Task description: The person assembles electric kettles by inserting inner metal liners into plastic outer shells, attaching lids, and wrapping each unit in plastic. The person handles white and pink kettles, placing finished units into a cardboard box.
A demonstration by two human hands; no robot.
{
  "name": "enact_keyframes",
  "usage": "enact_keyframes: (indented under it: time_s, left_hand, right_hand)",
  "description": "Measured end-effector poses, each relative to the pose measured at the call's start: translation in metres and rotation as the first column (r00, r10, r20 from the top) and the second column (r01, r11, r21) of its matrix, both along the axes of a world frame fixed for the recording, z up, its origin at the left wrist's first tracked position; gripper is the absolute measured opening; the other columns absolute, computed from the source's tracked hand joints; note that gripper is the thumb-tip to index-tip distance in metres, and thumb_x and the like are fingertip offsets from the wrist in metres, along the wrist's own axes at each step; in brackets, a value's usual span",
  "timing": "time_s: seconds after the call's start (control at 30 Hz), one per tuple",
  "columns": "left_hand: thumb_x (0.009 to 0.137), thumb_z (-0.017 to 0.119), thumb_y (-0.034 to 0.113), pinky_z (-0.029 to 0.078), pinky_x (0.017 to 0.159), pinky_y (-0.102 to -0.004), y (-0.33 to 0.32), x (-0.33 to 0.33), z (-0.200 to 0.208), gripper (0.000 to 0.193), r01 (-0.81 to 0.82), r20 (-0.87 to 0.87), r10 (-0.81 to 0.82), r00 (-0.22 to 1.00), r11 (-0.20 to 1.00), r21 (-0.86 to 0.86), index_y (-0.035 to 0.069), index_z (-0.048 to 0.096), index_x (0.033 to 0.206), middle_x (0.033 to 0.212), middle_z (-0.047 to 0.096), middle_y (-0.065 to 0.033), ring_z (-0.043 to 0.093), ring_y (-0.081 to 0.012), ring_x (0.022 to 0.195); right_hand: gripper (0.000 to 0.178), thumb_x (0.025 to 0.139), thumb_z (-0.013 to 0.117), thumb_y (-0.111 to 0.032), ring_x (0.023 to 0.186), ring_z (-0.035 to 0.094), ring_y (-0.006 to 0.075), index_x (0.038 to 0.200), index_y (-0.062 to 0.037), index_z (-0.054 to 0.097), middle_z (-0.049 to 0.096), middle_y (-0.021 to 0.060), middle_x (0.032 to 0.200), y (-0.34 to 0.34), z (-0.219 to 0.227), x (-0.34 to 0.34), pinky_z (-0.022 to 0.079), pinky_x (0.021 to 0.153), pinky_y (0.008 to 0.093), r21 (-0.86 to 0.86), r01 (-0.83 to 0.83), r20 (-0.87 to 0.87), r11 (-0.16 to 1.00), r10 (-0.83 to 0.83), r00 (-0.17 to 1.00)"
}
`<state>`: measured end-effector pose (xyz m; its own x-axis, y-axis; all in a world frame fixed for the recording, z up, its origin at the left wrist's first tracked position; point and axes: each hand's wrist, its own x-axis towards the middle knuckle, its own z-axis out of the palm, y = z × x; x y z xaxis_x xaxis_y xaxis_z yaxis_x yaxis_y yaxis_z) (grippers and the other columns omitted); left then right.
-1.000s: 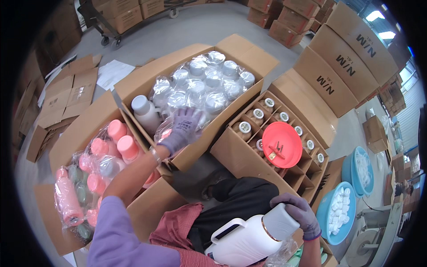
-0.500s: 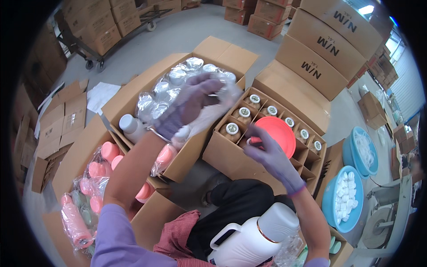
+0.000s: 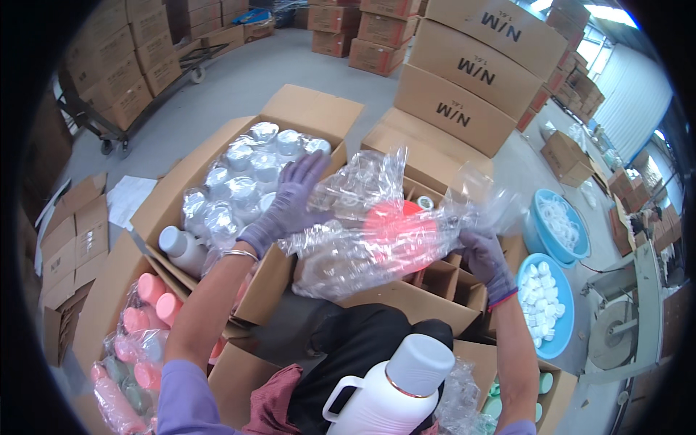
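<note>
A large clear plastic bag [image 3: 341, 254] stretches over the divided carton [image 3: 435, 315], partly hiding it. My right hand [image 3: 484, 255], in a purple glove, is closed on the bag's gathered right end. At the bag's left side my left hand [image 3: 290, 199], gloved too, is open with fingers spread. It is beside the carton of grey-capped flasks [image 3: 243, 190] wrapped in plastic. Through the film shows a round red disc [image 3: 399, 228] on top of the divided carton. A white vacuum jug [image 3: 391, 391] with a grey cap and a handle leans on my lap.
Pink-capped flasks [image 3: 148, 319] fill a carton at lower left. On the right are blue basins, one with white caps [image 3: 540, 304], one with white rings [image 3: 558, 225]. Stacked cartons [image 3: 471, 72] rise behind; a loaded trolley [image 3: 123, 130] stands far left. Green-capped items [image 3: 544, 383] sit lower right.
The bag, bunched at my left hand before, is now spread over the divided carton. My right hand has left the red disc and taken the bag's right end. The view has shifted right.
</note>
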<state>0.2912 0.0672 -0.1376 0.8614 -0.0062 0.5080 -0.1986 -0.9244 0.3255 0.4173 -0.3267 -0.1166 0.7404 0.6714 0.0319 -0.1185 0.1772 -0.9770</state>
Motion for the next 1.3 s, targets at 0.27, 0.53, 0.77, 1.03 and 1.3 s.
enact_keyframes:
  time_s: [0.27, 0.53, 0.77, 1.03, 1.3]
  left_hand:
    - [0.073, 0.077, 0.036, 0.016, 0.118, -0.0627, -0.172, 0.080, -0.012, 0.067, 0.649, -0.067, -0.668, 0.741, 0.687, 0.328, 0.016, 0.057, 0.134, 0.149, 0.042, -0.0135, 0.031, -0.0382, 0.142]
    - [0.077, 0.071, 0.031, 0.028, 0.111, -0.0545, -0.176, 0.123, -0.033, 0.021, 0.198, 0.029, -0.228, 0.973, 0.894, 0.402, 0.010, 0.073, 0.081, 0.105, 0.064, -0.0070, 0.053, -0.0278, 0.115]
    - [0.078, 0.072, 0.031, 0.018, 0.116, -0.0624, -0.249, 0.063, 0.018, 0.069, 0.362, 0.203, -0.460, 0.865, 0.850, 0.383, 0.011, 0.052, 0.141, 0.133, 0.056, -0.0105, 0.045, -0.0296, 0.133]
    - [0.077, 0.066, 0.022, 0.016, 0.116, -0.0664, -0.274, 0.091, -0.062, 0.027, 0.489, -0.202, -0.446, 0.872, 0.780, 0.390, 0.012, 0.071, 0.101, 0.113, 0.064, -0.0062, 0.054, -0.0245, 0.119]
    - [0.080, 0.070, 0.025, 0.031, 0.113, -0.0495, -0.235, 0.082, -0.076, 0.026, 0.277, -0.337, -0.196, 0.921, 0.937, 0.211, 0.008, 0.074, 0.099, 0.114, 0.067, -0.0104, 0.056, -0.0278, 0.115]
  right_hand:
    - [0.023, 0.086, 0.049, 0.008, 0.085, 0.062, 0.0310, 0.096, -0.0030, 0.065, 0.064, 0.0151, 0.090, -0.064, -0.001, -0.025, 0.049, 0.075, 0.0392, -0.194, 0.563, 0.851, 0.803, -0.148, 0.505]
    - [0.012, 0.089, 0.059, -0.011, 0.068, 0.054, 0.0087, 0.088, -0.0010, 0.065, 0.061, 0.0002, 0.076, -0.133, 0.038, -0.079, 0.044, 0.061, 0.0276, -0.398, 0.588, 0.299, 0.704, -0.507, 0.809]
    - [0.019, 0.093, 0.060, -0.018, 0.067, 0.050, 0.0030, 0.084, -0.0016, 0.066, 0.059, -0.0040, 0.075, -0.133, 0.037, -0.096, 0.042, 0.059, 0.0237, -0.351, 0.567, 0.199, 0.745, -0.532, 0.823]
    - [0.022, 0.093, 0.056, -0.017, 0.090, 0.067, 0.0328, 0.110, -0.0112, 0.067, 0.069, 0.0112, 0.105, -0.182, 0.013, -0.153, 0.055, 0.077, 0.0401, -0.745, 0.560, 0.571, 0.362, -0.087, 0.816]
    - [0.029, 0.093, 0.063, -0.027, 0.089, 0.066, 0.0335, 0.114, -0.0062, 0.066, 0.068, 0.0123, 0.102, -0.224, 0.038, -0.255, 0.054, 0.080, 0.0412, -0.592, 0.648, 0.142, 0.479, -0.729, 0.669]
